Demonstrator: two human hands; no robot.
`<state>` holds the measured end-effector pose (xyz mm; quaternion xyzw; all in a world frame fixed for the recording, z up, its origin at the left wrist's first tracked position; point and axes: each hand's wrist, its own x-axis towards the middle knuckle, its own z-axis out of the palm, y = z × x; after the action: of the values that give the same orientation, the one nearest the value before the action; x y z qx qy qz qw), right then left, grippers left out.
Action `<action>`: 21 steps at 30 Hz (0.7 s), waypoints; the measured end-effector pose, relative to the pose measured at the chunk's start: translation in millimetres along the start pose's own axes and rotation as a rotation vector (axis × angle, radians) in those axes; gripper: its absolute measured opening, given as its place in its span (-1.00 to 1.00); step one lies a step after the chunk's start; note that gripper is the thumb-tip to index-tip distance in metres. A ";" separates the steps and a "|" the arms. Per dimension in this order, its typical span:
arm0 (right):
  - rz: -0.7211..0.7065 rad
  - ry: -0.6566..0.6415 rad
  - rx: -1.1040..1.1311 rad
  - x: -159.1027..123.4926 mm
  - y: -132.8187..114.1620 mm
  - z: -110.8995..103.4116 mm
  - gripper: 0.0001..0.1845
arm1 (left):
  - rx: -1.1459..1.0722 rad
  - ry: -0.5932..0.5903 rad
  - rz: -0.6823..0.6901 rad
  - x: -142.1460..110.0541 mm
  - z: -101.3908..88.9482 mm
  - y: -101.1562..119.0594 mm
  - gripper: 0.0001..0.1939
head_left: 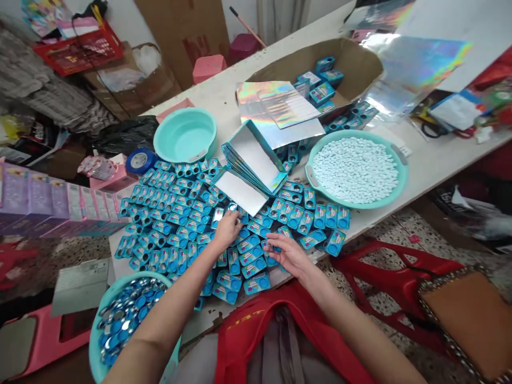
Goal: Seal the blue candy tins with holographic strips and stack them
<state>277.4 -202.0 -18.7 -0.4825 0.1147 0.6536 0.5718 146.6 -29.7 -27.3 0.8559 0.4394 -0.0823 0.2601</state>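
Note:
Blue printed boxes (252, 254), many with a round opening, cover the table in front of me. My left hand (229, 230) reaches over their middle, its fingertips pinched on a small round silver lid (232, 206). To its right, my right hand (286, 253) hovers at the boxes with fingers loosely bent and apart; I see nothing held there. Beyond the left hand lie a white-faced card (240, 191) and a stack of blue-edged trays (256, 160). At lower left, a turquoise basin (95, 341) holds many blue and silver round lids (130, 314).
Another turquoise basin (403, 172) full of small white pieces (354, 168) stands at right. A third basin (186, 133) sits farther left. Behind are shiny sheets (280, 104) and a carton (360, 64) with blue boxes. A red stool (384, 266) stands at right.

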 end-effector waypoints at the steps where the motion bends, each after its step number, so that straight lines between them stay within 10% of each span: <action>1: 0.005 -0.004 0.011 -3.3 2.4 -0.3 -0.75 | -0.034 0.018 -0.034 -0.2 -2.7 -0.7 -0.80; 8: -0.109 0.017 0.038 -29.8 12.8 -21.9 -0.66 | -0.584 -0.271 -0.173 -9.7 3.1 42.2 -0.86; 15: -0.156 0.219 -0.010 -36.5 0.6 -60.7 -0.59 | 0.045 -0.240 0.234 38.8 19.2 142.8 -0.84; 21: -0.276 0.266 0.073 -33.4 -7.8 -74.7 -0.52 | 0.361 -0.288 0.247 65.7 12.6 148.0 -0.75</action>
<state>317.4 -273.2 -28.1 -0.5548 0.1454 0.4948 0.6529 304.8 -60.4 -7.1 0.9150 0.2682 -0.2480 0.1713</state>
